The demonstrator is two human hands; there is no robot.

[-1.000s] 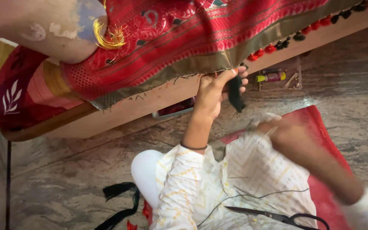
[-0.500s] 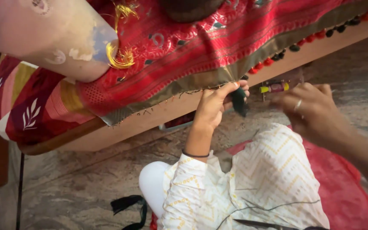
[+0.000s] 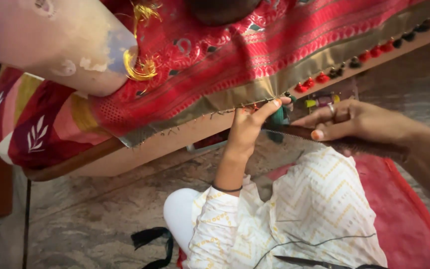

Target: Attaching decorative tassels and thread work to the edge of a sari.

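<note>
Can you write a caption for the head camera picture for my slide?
Left hand pinches a dark green tassel at the red cloth's gold border while the right hand reaches in beside it.

A dark green tassel [image 3: 277, 119] hangs from the olive-gold border [image 3: 255, 94] of the red patterned cloth [image 3: 235, 55], pinched at its top. A taut thread [image 3: 289, 131] runs from it rightwards, nearly level.

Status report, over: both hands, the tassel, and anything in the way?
Left hand pinching dark green tassel at red cloth's gold border. Right hand beside it, fingers extended, grip unclear. Scissors lying on lap. Nothing blocking.
</note>
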